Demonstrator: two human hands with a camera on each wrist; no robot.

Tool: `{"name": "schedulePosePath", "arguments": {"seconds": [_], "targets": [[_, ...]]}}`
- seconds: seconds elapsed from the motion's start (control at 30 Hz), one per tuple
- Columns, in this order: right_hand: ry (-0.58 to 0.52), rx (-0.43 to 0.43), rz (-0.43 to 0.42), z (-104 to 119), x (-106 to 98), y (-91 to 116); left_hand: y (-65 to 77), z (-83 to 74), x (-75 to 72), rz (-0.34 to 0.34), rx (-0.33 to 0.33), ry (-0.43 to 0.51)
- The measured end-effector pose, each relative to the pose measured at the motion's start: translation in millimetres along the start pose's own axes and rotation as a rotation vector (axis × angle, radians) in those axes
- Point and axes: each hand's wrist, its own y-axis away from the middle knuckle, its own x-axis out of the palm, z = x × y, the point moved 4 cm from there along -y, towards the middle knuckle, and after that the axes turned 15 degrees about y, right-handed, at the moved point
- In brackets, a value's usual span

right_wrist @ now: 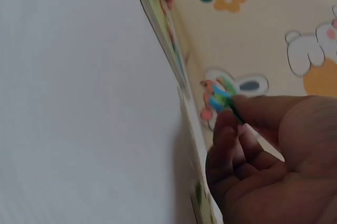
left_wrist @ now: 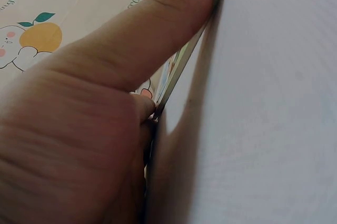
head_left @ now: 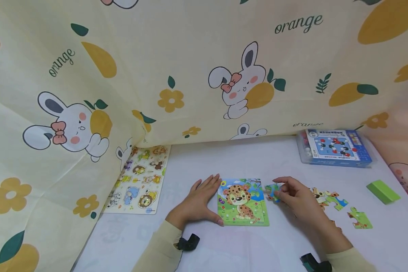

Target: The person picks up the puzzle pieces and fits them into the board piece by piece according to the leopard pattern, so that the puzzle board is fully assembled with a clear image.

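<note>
A square jigsaw board (head_left: 243, 204) with a spotted leopard picture lies on the white table. My left hand (head_left: 198, 204) rests along its left side, fingers spread and straight, the thumb near its lower left corner. In the left wrist view the thumb (left_wrist: 131, 40) lies against the board's edge. Just off the board's right side, my right hand (head_left: 297, 198) pinches a blue and green jigsaw piece (head_left: 273, 192) between thumb and fingers. The right wrist view shows this piece (right_wrist: 220, 97) held above the table, tilted. Part of it is hidden by the fingertips.
Loose jigsaw pieces (head_left: 360, 218) lie right of my right hand, some partly hidden behind it. Further right sits a green block (head_left: 383, 191). A plastic box (head_left: 336, 148) stands at the back right. An animal-picture sheet (head_left: 141, 189) lies at left, partly under the patterned cloth (head_left: 190, 49).
</note>
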Motion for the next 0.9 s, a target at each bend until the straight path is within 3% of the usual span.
{"name": "schedulePosePath", "arguments": {"seconds": [0.23, 0.6, 0.9], "targets": [[-0.074, 0.013, 0.019, 11.3, 18.5, -6.3, 0.1, -0.5, -0.5, -0.005, 0.002, 0.002], [-0.105, 0.067, 0.035, 24.2, 38.7, -24.6, -0.3, 1.4, 0.7, -0.006, 0.004, -0.003], [-0.066, 0.119, 0.055, 32.8, 41.5, -27.6, -0.5, -0.8, -0.4, -0.001, 0.004, -0.003]]}}
